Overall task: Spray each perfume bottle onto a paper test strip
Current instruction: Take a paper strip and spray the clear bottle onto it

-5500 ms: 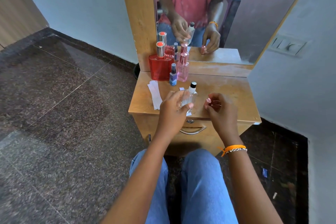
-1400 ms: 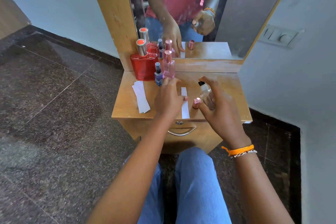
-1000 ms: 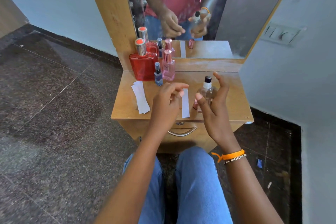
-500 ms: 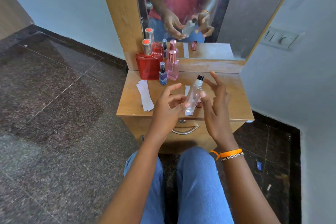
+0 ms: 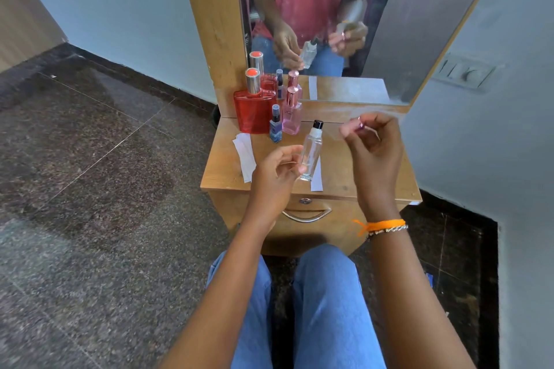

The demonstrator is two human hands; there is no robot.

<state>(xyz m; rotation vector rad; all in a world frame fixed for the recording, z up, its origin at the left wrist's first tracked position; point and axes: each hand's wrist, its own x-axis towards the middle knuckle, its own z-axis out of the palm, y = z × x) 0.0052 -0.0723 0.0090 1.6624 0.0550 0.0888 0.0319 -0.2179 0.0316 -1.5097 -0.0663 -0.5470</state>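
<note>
Fingertips of the left hand (image 5: 277, 172) pinched the clear glass bottle (image 5: 311, 154) low on its body, thumb on the near-right side and the other fingers behind it on the left. So that grip was clamped on the glass, and the bottle sat lifted above the desk, not resting on it. Its long axis ran nearly upright, tipped a bit to the right and away, with the black sprayer top (image 5: 317, 123) bare at the far end.

Right hand (image 5: 373, 144) was up and just to the right of that sprayer, fingers curled together around a small pink cap (image 5: 358, 123). It looked blurry, so I couldn't tell exactly how the cap was held. That hand was the nearer one to the nozzle, so my guess is the cap goes back on from the upper right.

Directly under the bottle lay a white paper test strip (image 5: 316, 175) on the wooden dresser top (image 5: 344, 165), partly hidden by the glass. More strips (image 5: 244, 156) sat to the left, with the red bottle (image 5: 254, 109), small blue bottle (image 5: 275, 127) and pink bottle (image 5: 292, 112) at the far left by the mirror.
</note>
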